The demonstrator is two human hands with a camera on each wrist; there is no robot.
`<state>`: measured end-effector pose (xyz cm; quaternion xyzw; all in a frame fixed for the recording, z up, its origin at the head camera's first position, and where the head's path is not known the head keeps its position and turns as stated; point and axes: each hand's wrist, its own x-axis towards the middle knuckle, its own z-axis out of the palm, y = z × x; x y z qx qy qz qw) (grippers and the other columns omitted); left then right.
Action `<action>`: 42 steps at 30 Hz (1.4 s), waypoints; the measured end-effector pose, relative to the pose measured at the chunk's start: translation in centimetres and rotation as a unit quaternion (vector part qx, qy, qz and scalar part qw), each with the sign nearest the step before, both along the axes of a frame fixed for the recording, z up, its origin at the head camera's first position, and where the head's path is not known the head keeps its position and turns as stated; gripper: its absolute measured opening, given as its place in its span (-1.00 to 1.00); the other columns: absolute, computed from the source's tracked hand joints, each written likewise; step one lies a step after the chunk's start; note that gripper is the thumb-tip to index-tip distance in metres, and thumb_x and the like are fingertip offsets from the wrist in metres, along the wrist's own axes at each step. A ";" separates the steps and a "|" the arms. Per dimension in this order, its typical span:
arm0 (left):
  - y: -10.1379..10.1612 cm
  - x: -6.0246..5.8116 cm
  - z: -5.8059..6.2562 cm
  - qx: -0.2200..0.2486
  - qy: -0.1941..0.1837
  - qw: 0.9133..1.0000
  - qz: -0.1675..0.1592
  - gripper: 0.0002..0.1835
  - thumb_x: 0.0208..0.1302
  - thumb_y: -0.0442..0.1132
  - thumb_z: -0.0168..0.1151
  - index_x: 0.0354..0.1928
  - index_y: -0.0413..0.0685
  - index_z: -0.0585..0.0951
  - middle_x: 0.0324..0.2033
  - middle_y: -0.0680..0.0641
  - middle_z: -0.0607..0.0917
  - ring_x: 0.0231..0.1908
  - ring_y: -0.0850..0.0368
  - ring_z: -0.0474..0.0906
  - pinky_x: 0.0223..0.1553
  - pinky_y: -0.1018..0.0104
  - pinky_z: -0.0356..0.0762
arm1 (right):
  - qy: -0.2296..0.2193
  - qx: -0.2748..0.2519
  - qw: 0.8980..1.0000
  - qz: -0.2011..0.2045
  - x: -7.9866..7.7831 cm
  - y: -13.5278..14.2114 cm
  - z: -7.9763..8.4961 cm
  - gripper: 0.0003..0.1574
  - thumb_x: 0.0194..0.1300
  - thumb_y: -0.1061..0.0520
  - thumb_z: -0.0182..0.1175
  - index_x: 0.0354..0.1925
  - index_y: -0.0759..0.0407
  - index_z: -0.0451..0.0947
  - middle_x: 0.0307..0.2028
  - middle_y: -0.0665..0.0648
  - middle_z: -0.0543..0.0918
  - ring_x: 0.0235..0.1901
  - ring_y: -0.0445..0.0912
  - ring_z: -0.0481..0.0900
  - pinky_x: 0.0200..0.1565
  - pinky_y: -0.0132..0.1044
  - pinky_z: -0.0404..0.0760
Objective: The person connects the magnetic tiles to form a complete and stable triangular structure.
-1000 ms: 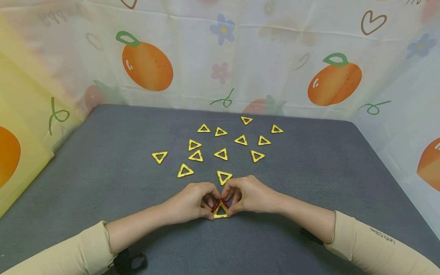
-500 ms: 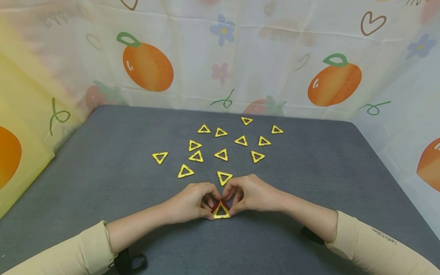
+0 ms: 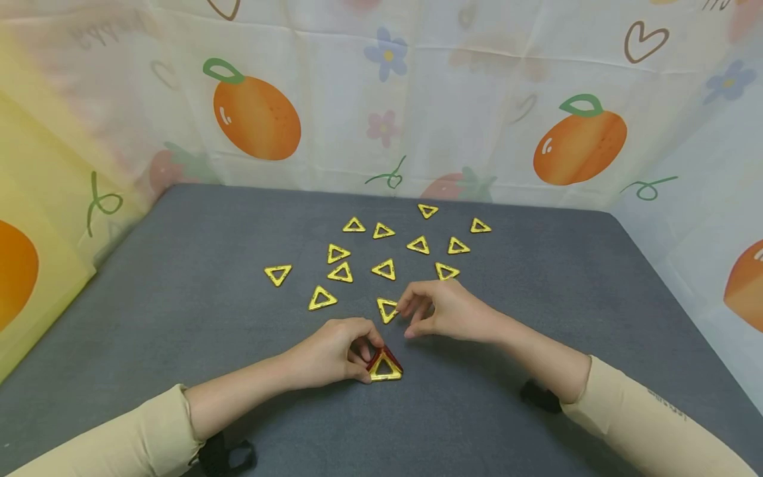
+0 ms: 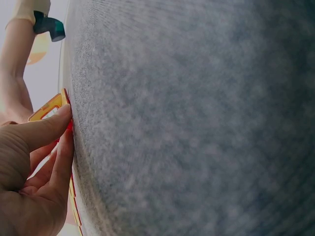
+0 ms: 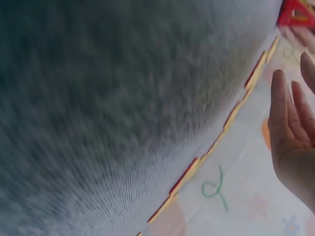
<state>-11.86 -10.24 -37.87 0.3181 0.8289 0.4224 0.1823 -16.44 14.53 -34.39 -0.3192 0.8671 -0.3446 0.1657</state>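
Observation:
Triangular magnetic tiles, yellow with open centres and red edges, are joined into a small leaning structure (image 3: 386,377) on the grey table. My left hand (image 3: 330,351) pinches its left side between thumb and fingers. In the left wrist view, the thumb presses close to a yellow tile (image 4: 45,106) standing off the cloth. My right hand (image 3: 450,311) is off the structure, fingers loosely bent with nothing between them. Its fingertips overlap the right corner of a flat yellow triangular tile (image 3: 381,310). In the right wrist view, a red side of the structure (image 5: 287,18) shows beyond that hand.
Several more yellow triangular tiles lie scattered flat farther back, including one at the left (image 3: 277,268) and one (image 3: 447,267) just behind my right hand. A printed curtain (image 3: 465,99) stands along the table's far edge.
My right hand has let go of the structure's right side and moved back and to the right, toward the nearest loose tile. My left hand stays in place, still pinching the structure.

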 end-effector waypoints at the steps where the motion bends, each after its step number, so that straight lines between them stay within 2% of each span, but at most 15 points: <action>1: 0.0 0.0 0.0 0.001 0.001 1.000 0.000 -0.60 -0.06 -0.42 0.55 -0.16 -0.12 0.59 -0.30 -0.04 0.66 -0.35 0.38 0.58 -0.31 0.56 0.64 | 0.004 0.001 1.000 -0.007 -0.3 0.2 0.1 -0.59 0.08 0.11 0.50 -0.09 0.08 0.62 -0.18 0.08 0.75 -0.35 -0.31 0.70 -0.31 -0.40 0.66; 7: 0.0 0.0 -0.1 0.004 0.000 1.000 0.001 -0.60 -0.07 -0.41 0.55 -0.16 -0.11 0.60 -0.34 -0.04 0.66 -0.37 0.38 0.58 -0.31 0.56 0.64 | 0.041 0.020 0.996 -0.076 -2.7 1.6 0.8 -0.59 0.12 0.08 0.47 -0.05 0.08 0.62 -0.14 0.08 0.75 -0.27 -0.21 0.70 -0.24 -0.30 0.66; 13: -0.1 0.0 -0.1 0.006 -0.004 1.000 0.000 -0.59 -0.06 -0.42 0.55 -0.14 -0.11 0.60 -0.34 -0.05 0.67 -0.36 0.38 0.59 -0.30 0.55 0.65 | 0.072 0.043 0.982 -0.170 -6.0 4.3 1.5 -0.59 0.20 0.08 0.42 0.01 0.12 0.62 -0.10 0.13 0.74 -0.15 -0.05 0.68 -0.16 -0.16 0.64; 19: -0.1 0.1 0.0 0.009 -0.010 1.000 0.000 -0.60 -0.06 -0.42 0.54 -0.14 -0.12 0.60 -0.33 -0.05 0.66 -0.35 0.38 0.58 -0.29 0.56 0.65 | 0.078 0.043 0.968 -0.235 -8.7 6.8 1.7 -0.59 0.31 0.06 0.31 0.08 0.17 0.58 0.01 0.21 0.68 -0.04 0.07 0.64 -0.07 -0.05 0.61; 24: -0.1 0.1 0.0 0.009 -0.010 1.000 0.002 -0.60 -0.06 -0.42 0.54 -0.14 -0.12 0.60 -0.32 -0.06 0.66 -0.35 0.38 0.57 -0.29 0.55 0.65 | 0.065 0.043 0.958 -0.276 -10.5 8.0 1.4 -0.53 0.39 0.01 0.23 0.16 0.20 0.52 0.12 0.28 0.62 0.12 0.17 0.57 0.06 0.06 0.57; 35: -0.2 0.1 -0.1 0.005 -0.012 1.000 0.001 -0.60 -0.05 -0.41 0.54 -0.13 -0.11 0.60 -0.28 -0.06 0.65 -0.32 0.36 0.58 -0.29 0.55 0.65 | 0.006 0.086 0.946 -0.314 -13.9 9.1 0.0 -0.39 0.47 0.01 0.12 0.36 0.21 0.31 0.36 0.42 0.34 0.34 0.35 0.28 0.25 0.24 0.42; 42: -0.1 0.0 0.0 -0.001 -0.013 1.000 0.001 -0.61 -0.04 -0.40 0.54 -0.14 -0.09 0.60 -0.26 -0.04 0.65 -0.31 0.35 0.58 -0.29 0.55 0.64 | -0.034 0.116 0.952 -0.283 -15.2 9.8 -0.1 -0.25 0.47 0.02 0.10 0.46 0.27 0.13 0.41 0.51 0.22 0.38 0.40 0.20 0.32 0.27 0.32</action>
